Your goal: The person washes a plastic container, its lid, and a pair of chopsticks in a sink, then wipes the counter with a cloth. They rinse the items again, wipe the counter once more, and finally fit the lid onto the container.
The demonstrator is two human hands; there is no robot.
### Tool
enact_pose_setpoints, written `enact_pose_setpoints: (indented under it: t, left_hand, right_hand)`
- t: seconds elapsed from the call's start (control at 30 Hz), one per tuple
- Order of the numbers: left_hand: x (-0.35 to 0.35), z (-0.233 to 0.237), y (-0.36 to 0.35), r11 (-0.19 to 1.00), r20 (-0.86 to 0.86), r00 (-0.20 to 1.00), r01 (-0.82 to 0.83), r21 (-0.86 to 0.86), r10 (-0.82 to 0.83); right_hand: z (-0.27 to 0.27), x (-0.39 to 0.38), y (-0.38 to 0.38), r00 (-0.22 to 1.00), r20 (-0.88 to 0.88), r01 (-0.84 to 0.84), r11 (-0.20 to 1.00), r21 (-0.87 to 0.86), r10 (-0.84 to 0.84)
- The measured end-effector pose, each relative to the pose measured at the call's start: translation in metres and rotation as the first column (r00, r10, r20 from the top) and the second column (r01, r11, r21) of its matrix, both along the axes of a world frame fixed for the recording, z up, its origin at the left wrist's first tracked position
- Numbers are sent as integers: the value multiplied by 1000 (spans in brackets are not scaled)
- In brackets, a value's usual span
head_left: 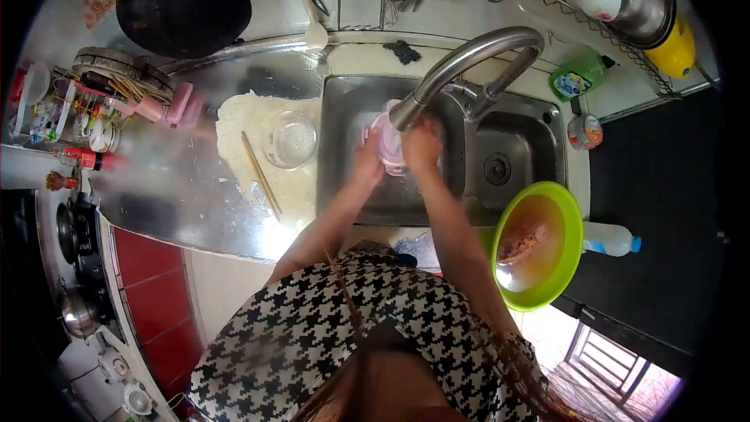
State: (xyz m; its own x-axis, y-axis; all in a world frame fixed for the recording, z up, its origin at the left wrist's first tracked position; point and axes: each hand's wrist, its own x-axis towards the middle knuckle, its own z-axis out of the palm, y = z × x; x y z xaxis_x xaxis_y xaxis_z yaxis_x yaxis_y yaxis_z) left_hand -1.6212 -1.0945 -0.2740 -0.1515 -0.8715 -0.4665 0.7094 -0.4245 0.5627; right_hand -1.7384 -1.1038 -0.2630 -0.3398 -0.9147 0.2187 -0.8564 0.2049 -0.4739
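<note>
Over the left basin of the steel sink, a pink container lid with clip tabs on its edge is held under the faucet. My left hand grips its left edge, fingers closed. On the opposite side, my right hand is curled against the lid; the faucet head hides some of its fingertips. Whether water runs cannot be made out. To the left, a clear round bowl stands on a pale, wet-looking patch of the counter, with a pair of chopsticks lying beside it.
A green basin with reddish food in liquid overlaps the sink's front right corner. Near it lie a white bottle, a green soap bottle and a jar. A dark wok and a spoon are behind.
</note>
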Motion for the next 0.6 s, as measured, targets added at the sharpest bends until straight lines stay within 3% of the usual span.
enact_pose_setpoints:
  t: [0.1, 0.17, 0.2, 0.27, 0.3, 0.33, 0.47, 0.5, 0.57, 0.6]
  left_hand:
    - [0, -20, -5, 998, -50, 998, -51, -31, 50]
    - [2, -34, -9, 999, -76, 997, -11, -46, 8]
    - [3, -29, -10, 997, -102, 994, 27, -66, -34]
    - [9, -19, -9, 995, -94, 992, 84, -53, -88]
    - [11, -11, -10, 990, -84, 987, 132, -44, -135]
    - [12, -6, -10, 987, -170, 972, 156, -44, -162]
    - [12, -7, -14, 996, -132, 987, 86, -34, -90]
    - [13, -9, -14, 999, -84, 995, 47, 5, -46]
    - [17, -6, -18, 999, -38, 999, 3, 40, -1]
    - [23, 1, -21, 994, 68, 998, -10, 110, 2]
  right_hand:
    - [17, 15, 22, 998, 48, 40, 995, 88, -45]
    - [11, 17, 30, 991, 97, -105, 982, 157, 90]
    - [12, 20, 33, 991, 99, -100, 982, 159, 85]
    - [16, 22, 38, 938, 241, -311, 915, 256, 251]
    - [17, 21, 39, 938, 240, -308, 917, 253, 249]
    - [17, 20, 41, 906, 312, -364, 903, 230, 286]
    - [22, -4, 49, 808, 435, -534, 805, 257, 397]
    - [25, -12, 50, 806, 436, -539, 802, 259, 401]
    - [31, -25, 50, 913, 323, -364, 857, 364, 251]
    - [23, -32, 48, 912, 320, -367, 856, 365, 255]
